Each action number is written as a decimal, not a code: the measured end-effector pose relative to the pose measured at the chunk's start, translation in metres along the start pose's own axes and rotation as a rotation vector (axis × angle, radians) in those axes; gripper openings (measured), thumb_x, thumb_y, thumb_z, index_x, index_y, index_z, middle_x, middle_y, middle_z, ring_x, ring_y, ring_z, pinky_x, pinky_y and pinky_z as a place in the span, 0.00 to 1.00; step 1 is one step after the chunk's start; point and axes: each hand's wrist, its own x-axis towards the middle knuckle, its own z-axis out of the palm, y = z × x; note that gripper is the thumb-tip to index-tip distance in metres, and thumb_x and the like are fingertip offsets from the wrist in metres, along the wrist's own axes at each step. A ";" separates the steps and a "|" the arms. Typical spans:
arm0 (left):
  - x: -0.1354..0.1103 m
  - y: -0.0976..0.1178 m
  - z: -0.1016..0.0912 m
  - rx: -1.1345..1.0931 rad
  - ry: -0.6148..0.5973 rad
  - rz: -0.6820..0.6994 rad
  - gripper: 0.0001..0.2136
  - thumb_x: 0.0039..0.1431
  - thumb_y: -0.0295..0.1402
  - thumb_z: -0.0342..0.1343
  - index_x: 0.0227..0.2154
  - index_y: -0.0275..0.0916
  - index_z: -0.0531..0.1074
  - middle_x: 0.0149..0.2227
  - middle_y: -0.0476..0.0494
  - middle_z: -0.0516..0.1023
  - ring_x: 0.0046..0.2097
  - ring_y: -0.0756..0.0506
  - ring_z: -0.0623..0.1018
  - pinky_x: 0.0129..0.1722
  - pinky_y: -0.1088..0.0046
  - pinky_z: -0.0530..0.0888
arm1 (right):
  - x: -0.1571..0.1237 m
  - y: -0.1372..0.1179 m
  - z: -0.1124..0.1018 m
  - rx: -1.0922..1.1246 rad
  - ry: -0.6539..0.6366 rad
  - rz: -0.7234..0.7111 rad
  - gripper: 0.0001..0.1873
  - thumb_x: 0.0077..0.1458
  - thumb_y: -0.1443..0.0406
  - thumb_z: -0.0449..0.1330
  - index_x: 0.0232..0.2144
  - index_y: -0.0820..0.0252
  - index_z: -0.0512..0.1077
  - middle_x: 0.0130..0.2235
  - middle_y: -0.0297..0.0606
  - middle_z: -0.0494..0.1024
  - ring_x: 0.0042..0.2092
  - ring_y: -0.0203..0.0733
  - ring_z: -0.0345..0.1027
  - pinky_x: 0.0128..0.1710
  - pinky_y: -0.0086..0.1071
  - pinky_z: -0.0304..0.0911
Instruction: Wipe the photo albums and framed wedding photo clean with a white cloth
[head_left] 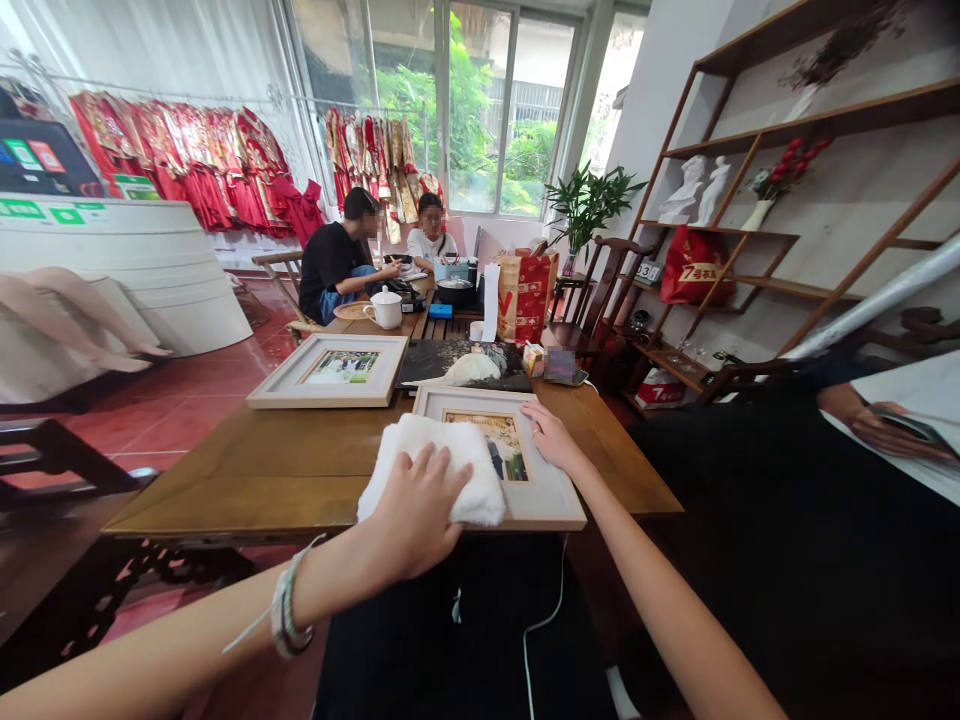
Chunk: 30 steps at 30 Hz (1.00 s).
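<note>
A pale picture frame [546, 492] with a photo lies flat at the near edge of the wooden table [262, 470]. A folded white cloth [435, 455] covers the frame's left half. My left hand [417, 512] presses down on the cloth with its fingers spread flat. My right hand [551, 436] rests open on the frame's right border, fingers stretched toward the photo. A second framed photo [330, 370] lies farther back on the left of the table.
A dark tray [450, 365], small boxes and a phone [561, 366] sit behind the frame. A white teapot [386, 307], a red bag [525, 292] and two seated people occupy the far end. Another person's hand [862, 415] shows at right. Shelves line the right wall.
</note>
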 end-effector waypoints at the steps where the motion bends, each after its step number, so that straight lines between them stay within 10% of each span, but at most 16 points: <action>1: 0.006 -0.005 0.004 -0.003 0.024 0.016 0.28 0.54 0.38 0.53 0.59 0.42 0.60 0.61 0.31 0.61 0.62 0.30 0.60 0.54 0.49 0.61 | 0.000 0.000 0.000 0.002 -0.001 0.000 0.24 0.49 0.75 0.49 0.47 0.59 0.73 0.56 0.44 0.70 0.61 0.46 0.57 0.62 0.47 0.48; 16: 0.095 -0.051 0.027 0.023 0.237 0.076 0.28 0.55 0.39 0.52 0.59 0.43 0.58 0.63 0.33 0.57 0.63 0.31 0.55 0.58 0.43 0.53 | 0.001 0.002 0.002 -0.027 0.011 -0.020 0.24 0.50 0.76 0.48 0.47 0.61 0.73 0.55 0.45 0.71 0.61 0.45 0.57 0.63 0.47 0.47; 30: 0.091 -0.035 0.024 0.020 0.076 0.069 0.28 0.57 0.38 0.49 0.61 0.41 0.55 0.65 0.32 0.54 0.64 0.29 0.53 0.55 0.36 0.54 | 0.001 -0.001 0.000 -0.046 -0.013 -0.004 0.26 0.49 0.77 0.48 0.48 0.64 0.72 0.56 0.47 0.70 0.61 0.46 0.56 0.63 0.48 0.46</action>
